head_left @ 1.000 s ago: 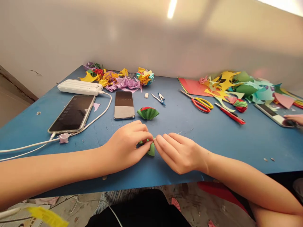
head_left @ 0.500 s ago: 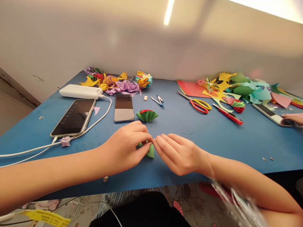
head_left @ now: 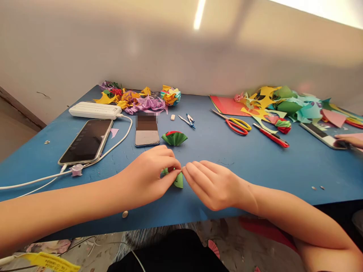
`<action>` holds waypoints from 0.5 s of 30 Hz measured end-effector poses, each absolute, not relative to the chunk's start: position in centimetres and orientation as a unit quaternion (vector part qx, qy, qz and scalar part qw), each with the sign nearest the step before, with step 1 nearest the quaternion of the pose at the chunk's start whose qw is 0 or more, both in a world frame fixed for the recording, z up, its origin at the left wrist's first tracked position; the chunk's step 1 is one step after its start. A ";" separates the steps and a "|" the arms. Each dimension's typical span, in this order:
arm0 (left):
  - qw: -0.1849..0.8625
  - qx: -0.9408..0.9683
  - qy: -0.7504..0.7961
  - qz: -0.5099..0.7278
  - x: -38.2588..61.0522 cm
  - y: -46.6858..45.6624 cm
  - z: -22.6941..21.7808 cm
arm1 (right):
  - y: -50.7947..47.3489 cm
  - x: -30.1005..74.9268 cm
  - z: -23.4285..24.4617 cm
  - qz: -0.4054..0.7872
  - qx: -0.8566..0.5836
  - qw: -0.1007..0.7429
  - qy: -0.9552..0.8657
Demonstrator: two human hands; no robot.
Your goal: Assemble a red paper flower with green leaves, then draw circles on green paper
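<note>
Pink pleated paper (head_left: 213, 248): on the floor (head_left: 235, 241), well nearer than the green pleated fan (head_left: 175, 139) and to its right.
Blue bench (head_left: 269, 170): surface under the fan.
Right hand (head_left: 212, 185), bare: nearer than the fan, to its right; fingers bunched, tips just beside the left fingertips. Grip: cannot tell whether clamped on anything, inner side of the fingers being hidden.
Left hand (head_left: 157, 172), bare: nearer than the fan, slightly left of it. Grip: thumb and forefinger tips together, clamped on green-and-red paper.
Green-and-red paper (head_left: 178, 182): directly nearer than the fan, partly hidden by the left fingers.
Large phone (head_left: 86, 141), white cable attached: well left of the fan.
Co-worker's hand (head_left: 349, 141): at a pale phone (head_left: 320, 135), far right of the fan.
Red-handled tool (head_left: 272, 135): right of the fan.
Smaller phone (head_left: 147, 132), part of the screen blurred: just left of the fan.
Scissors (head_left: 228, 119), red and yellow handles: beyond the fan, to its right.
Compass (head_left: 189, 123) and small pale block (head_left: 172, 117): near the fan, beyond it.
White power bank (head_left: 95, 110): beyond the fan, well left.
Red paper sheets (head_left: 227, 105): farther, right of the fan.
Multicoloured paper ball (head_left: 170, 97): well beyond the fan.
</note>
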State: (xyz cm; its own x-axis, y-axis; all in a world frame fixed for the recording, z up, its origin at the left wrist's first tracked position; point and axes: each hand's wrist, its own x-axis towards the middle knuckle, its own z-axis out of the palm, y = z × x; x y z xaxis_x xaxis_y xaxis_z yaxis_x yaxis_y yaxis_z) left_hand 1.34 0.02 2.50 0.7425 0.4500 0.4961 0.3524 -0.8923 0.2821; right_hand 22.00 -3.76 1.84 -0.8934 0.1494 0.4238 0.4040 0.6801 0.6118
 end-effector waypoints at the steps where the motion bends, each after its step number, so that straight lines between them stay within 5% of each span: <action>1: 0.027 0.939 0.179 0.293 1.3 0.1 2.5 | -3.7 22.0 1.8 -0.345 -0.178 0.181 -0.903; 6: -0.290 0.918 -0.017 0.270 1.0 0.5 2.3 | -3.1 22.0 1.1 -0.178 -0.303 0.208 -0.913; 15: -0.038 0.957 0.146 0.246 1.2 0.4 2.1 | -3.5 21.7 1.4 -0.305 -0.206 0.195 -0.909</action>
State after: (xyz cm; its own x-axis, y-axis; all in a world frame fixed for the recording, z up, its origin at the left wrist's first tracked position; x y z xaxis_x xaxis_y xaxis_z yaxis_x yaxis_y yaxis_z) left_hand 1.22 0.38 2.11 0.8358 0.2615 0.4828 0.2992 -0.9542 -0.0012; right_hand 21.68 -3.47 1.37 -0.8390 0.2564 0.4799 0.4940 0.7286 0.4744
